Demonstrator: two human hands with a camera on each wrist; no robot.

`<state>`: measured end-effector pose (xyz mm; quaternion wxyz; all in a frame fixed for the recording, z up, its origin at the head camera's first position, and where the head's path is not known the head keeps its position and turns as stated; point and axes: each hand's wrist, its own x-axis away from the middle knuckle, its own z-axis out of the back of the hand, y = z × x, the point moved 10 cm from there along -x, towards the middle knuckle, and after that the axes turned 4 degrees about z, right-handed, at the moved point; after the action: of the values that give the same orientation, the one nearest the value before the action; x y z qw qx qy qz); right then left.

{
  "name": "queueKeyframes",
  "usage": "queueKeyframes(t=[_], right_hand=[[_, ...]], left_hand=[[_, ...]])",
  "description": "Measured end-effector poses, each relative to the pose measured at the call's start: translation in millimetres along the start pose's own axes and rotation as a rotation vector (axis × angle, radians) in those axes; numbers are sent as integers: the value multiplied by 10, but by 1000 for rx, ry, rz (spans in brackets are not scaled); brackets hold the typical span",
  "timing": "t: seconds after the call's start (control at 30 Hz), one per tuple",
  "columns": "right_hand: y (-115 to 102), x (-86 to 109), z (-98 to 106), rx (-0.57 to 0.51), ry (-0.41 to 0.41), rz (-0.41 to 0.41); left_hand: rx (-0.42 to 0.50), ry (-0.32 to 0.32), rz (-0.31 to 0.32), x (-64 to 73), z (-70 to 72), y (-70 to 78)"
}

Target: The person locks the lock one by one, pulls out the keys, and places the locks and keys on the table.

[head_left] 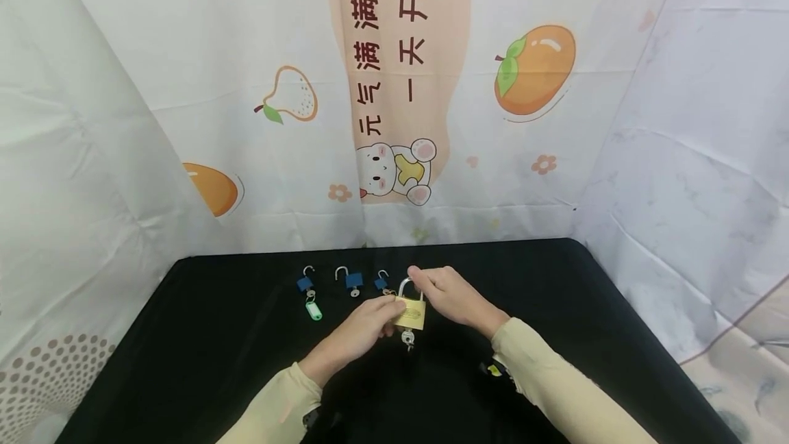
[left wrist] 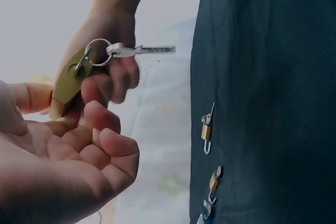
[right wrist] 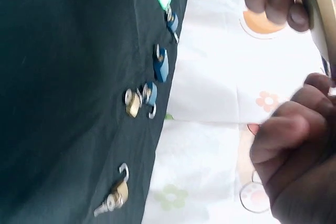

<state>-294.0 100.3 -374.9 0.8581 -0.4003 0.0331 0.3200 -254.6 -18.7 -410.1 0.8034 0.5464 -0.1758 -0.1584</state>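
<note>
In the head view a large brass padlock (head_left: 411,316) is held upright over the table, its silver shackle (head_left: 403,285) at the top. My left hand (head_left: 360,329) pinches the brass body between thumb and fingers from the left. At the shackle's right side my right hand (head_left: 453,297) has its thumb up and its fingers curled against the shackle; the exact contact is partly hidden. A key (left wrist: 142,50) on a split ring (left wrist: 98,52) hangs from another key set in the lock's underside.
Along the table's far edge lie blue padlocks with raised shackles (head_left: 354,281), one with a green key tag (head_left: 314,310). Small brass padlocks (right wrist: 119,195) with keys lie near them in the right wrist view. Black cloth (head_left: 234,334) covers the table; a printed curtain (head_left: 277,177) hangs behind.
</note>
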Motion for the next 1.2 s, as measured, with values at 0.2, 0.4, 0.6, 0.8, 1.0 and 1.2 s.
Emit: queueKeyframes(t=[0.2,0.4,0.6,0.8,1.0,1.2], right_hand=[[147,201,-152,-206,-120,-129],[185,293,-340,-396,-208,-190],[207,261,-448,-495,-187,-199],[217,243,-567,-570,-206,-234],[141,202,-629,-573,-259,-223],[147,196,-589,-550,-245,-219]], left_hand=[[33,32,18,64,131,-102],[-38,59,6,58,190,-173],[-21,123,13,59,237,-255],[60,152,23,139,285,-298],[87,131,17,215,289,-333],[34,89,-14,212,271,-278]])
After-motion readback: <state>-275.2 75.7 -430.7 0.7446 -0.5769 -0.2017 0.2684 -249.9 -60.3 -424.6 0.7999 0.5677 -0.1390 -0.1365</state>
